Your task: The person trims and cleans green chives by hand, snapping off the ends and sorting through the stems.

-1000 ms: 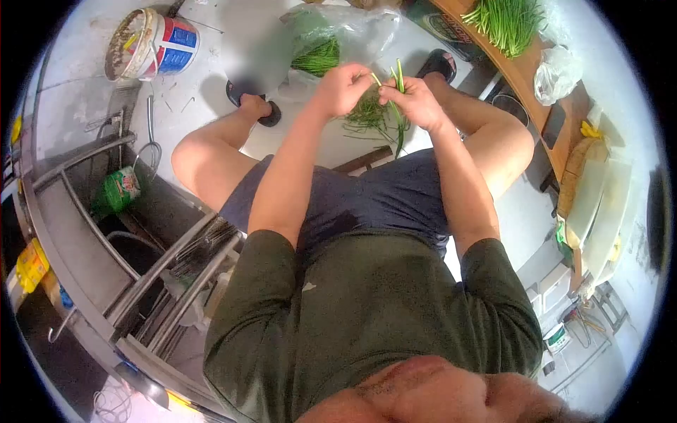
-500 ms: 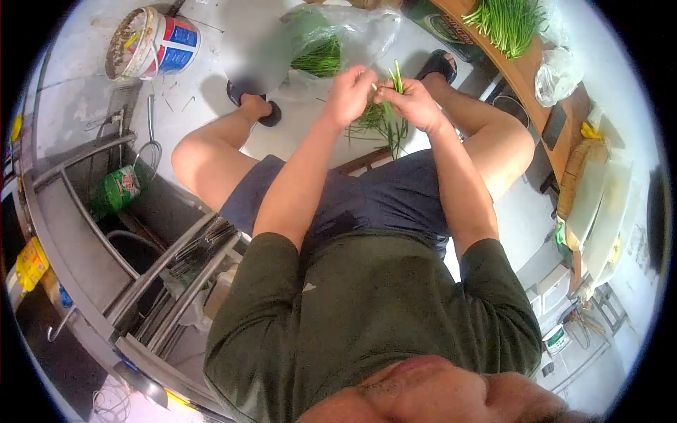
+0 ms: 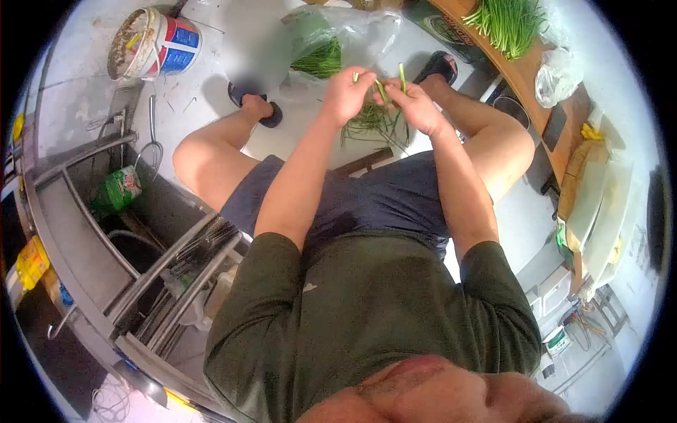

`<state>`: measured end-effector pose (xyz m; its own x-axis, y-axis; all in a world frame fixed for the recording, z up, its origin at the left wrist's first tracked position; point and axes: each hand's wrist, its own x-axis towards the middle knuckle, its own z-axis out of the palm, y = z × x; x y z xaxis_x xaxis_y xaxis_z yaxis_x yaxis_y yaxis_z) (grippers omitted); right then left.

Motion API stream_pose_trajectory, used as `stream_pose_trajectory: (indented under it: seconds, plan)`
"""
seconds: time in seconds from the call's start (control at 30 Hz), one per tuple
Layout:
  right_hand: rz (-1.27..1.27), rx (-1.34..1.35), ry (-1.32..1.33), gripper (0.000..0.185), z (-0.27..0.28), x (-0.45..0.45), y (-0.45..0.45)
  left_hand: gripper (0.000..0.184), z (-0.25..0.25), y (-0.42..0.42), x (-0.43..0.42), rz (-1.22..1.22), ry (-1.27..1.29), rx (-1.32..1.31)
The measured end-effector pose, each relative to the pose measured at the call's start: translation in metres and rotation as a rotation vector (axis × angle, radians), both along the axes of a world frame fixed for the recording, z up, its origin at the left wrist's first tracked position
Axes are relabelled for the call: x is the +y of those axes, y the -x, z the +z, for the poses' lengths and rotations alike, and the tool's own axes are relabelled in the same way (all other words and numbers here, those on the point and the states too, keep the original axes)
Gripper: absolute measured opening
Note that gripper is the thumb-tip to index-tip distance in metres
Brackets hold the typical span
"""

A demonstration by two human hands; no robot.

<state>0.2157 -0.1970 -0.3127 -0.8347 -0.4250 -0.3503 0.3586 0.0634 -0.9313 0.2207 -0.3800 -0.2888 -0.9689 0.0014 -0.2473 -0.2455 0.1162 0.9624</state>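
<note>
Between my knees, my left hand (image 3: 347,97) pinches a green stalk, its fingers pressed together near the stalk's upper end. Close beside it on the right, my right hand (image 3: 415,106) is closed round a few long green stalks (image 3: 403,76), whose ends stick out above and below the fingers. Under and behind both hands lies a loose pile of green trimmings (image 3: 367,123) on the floor. A clear plastic bag (image 3: 367,32) with a bunch of green stalks (image 3: 319,60) in it lies just beyond my hands.
A larger green bunch (image 3: 504,27) lies on the wooden board (image 3: 527,81) at the upper right, near a crumpled plastic bag (image 3: 557,76) and a dark phone-like object (image 3: 556,127). A dirty bucket (image 3: 159,44) lies at the upper left. Metal racks (image 3: 92,218) stand at the left.
My hands have shifted slightly and moved a little apart from each other. A green stalk now shows between my left fingers and my right hand.
</note>
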Motion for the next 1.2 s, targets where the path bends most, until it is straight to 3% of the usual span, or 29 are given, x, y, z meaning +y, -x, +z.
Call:
stream_pose_trajectory:
  seconds: [0.17, 0.37, 0.47, 0.57, 0.7, 0.83, 0.97, 1.2]
  plan:
    - [0.073, 0.174, -0.119, 0.032, 0.001, 0.002, 0.002, 0.026, -0.013, 0.005, -0.007, -0.065, 0.027, -0.081]
    - [0.016, 0.144, -0.057, 0.024, -0.005, -0.004, -0.001, 0.032, 0.004, 0.004, -0.006, -0.144, 0.186, 0.020]
    - [0.035, 0.139, -0.157, 0.023, -0.007, 0.000, 0.002, 0.036, -0.006, 0.008, -0.014, -0.202, 0.131, -0.073]
    - [-0.030, 0.089, -0.042, 0.023, -0.015, 0.006, 0.004, 0.037, 0.001, 0.012, -0.024, -0.035, -0.054, -0.200]
    - [0.033, 0.040, 0.029, 0.021, -0.002, 0.000, 0.005, 0.035, 0.001, 0.006, -0.018, -0.168, 0.223, -0.023]
    - [0.037, -0.003, 0.101, 0.020, 0.003, -0.004, 0.004, 0.028, -0.006, 0.003, -0.005, -0.078, -0.038, 0.010]
    - [0.016, -0.007, -0.044, 0.021, 0.003, -0.001, 0.002, 0.028, -0.010, 0.004, -0.005, -0.087, 0.115, 0.015]
    - [0.073, -0.040, 0.024, 0.020, 0.012, 0.003, 0.004, 0.030, -0.013, 0.010, -0.017, -0.241, 0.212, 0.114]
